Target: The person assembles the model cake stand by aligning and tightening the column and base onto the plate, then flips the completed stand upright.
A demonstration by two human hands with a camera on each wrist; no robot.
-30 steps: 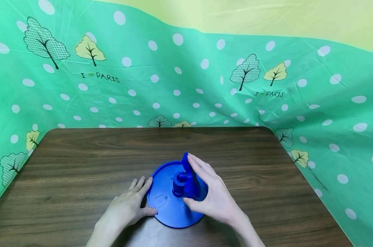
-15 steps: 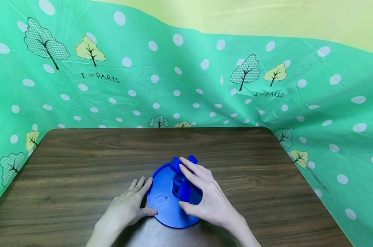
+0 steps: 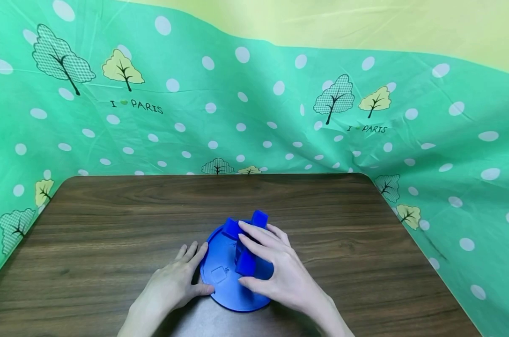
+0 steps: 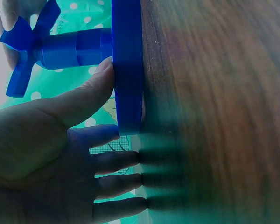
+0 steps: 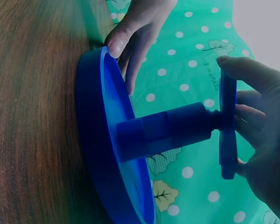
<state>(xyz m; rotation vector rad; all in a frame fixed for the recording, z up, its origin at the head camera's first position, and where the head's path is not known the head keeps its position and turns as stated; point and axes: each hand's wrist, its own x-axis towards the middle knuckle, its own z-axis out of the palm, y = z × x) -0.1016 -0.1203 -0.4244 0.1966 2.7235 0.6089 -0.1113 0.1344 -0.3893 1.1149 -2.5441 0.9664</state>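
Observation:
A round blue disc base [image 3: 233, 292] with a raised rim lies on the table, and a thick blue post [image 5: 163, 130] rises from its middle. At the disc's left side my left hand [image 3: 170, 283] rests, thumb on the rim, other fingers spread and fairly straight along the edge. My right hand [image 3: 285, 269] holds a blue propeller-like piece [image 3: 247, 262] with several arms by thumb and fingertips. In the right wrist view, the piece's short peg [image 5: 215, 120] meets the post's top; whether it is fully seated I cannot tell. The hand hides part of the piece.
The dark wood-grain table [image 3: 123, 224] extends around the disc. A green dotted cloth [image 3: 237, 103] with printed trees hangs behind it and along both sides.
The propeller-like piece was on edge beside the post's top. My right hand has tipped and shifted it leftward, so it lies flatter over the post. My left hand stays put.

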